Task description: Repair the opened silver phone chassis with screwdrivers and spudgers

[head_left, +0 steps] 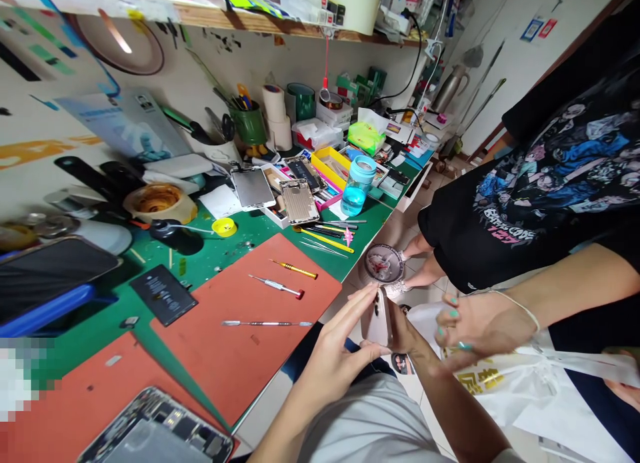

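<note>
- From the head view, the left hand (330,356) and right hand (404,328) both grip a phone (374,324), its camera side showing.
- Left of the hands, an orange mat (235,356) is on the green tabletop (245,240), with two screwdrivers (295,270) and a metal tool (267,324) on it.
- Farther left is a black battery (163,294).
- Past the hands stands a blue bottle (357,186).
- Just right of them is another person's hand (480,320).

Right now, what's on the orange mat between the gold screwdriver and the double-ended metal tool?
A silver screwdriver with a red end lies between the gold screwdriver and the double-ended metal tool, as the head view shows.
</note>
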Motion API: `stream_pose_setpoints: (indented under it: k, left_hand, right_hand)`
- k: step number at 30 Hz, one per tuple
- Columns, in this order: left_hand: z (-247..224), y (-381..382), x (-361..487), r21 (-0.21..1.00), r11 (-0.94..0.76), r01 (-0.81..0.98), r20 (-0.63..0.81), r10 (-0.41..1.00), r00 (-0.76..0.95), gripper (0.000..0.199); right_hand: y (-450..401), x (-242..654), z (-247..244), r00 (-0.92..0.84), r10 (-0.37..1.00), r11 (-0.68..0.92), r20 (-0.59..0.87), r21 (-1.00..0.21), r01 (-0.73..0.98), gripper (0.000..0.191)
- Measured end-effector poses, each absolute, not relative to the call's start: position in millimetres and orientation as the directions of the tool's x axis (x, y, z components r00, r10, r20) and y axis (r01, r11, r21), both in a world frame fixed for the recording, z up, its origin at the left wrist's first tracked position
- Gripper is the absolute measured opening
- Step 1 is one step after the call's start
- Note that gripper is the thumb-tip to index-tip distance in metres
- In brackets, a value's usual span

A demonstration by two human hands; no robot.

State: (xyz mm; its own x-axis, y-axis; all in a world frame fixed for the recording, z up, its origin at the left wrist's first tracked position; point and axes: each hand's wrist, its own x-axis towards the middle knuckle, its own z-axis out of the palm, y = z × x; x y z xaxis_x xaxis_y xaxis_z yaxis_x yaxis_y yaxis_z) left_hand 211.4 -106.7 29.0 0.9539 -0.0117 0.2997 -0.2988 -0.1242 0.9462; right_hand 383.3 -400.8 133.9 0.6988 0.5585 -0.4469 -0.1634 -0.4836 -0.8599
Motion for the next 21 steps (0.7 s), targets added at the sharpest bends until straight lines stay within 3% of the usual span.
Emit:
stream_pose_setpoints:
  k: [2, 4, 7, 10, 16, 21]
  left_hand:
    - [29.3, -106.3, 213.0, 0.953, -0.118, -0.279, 0.280, -0.006, 0.960, 0.088]
    - [29.6, -105.7, 214.7, 0.959, -0.101, -0.265, 0.266, -0.002, 0.964, 0.088]
    - [30.3, -105.0, 217.2, 0.970, -0.073, -0.231, 0.232, 0.004, 0.973, 0.086]
    - [31.1, -104.7, 220.0, 0.982, -0.053, -0.181, 0.182, 0.020, 0.983, 0.086]
    - [29.4, -104.8, 223.9, 0.990, -0.009, -0.142, 0.142, 0.052, 0.988, 0.085]
    - [24.9, -106.1, 224.4, 0.993, 0.053, -0.106, 0.103, 0.045, 0.994, 0.083]
  right_hand:
    - [-384.5, 379.9, 149.2, 0.483, 0.449, -0.623, -0.752, -0.651, -0.433, 0.012]
    - [-360.9, 374.0, 157.9, 0.452, 0.369, -0.610, -0.812, -0.579, -0.542, 0.015]
    - [-335.9, 370.3, 163.5, 0.519, 0.324, -0.538, -0.791, -0.605, -0.587, 0.019]
    - [-329.6, 372.3, 163.8, 0.492, 0.379, -0.536, -0.783, -0.620, -0.573, 0.019]
    - [-324.8, 374.4, 160.2, 0.766, 0.418, -0.495, -0.489, -0.829, -0.260, 0.014]
    - [-318.2, 384.7, 162.9, 0.504, 0.498, -0.476, -0.706, -0.708, -0.521, 0.006]
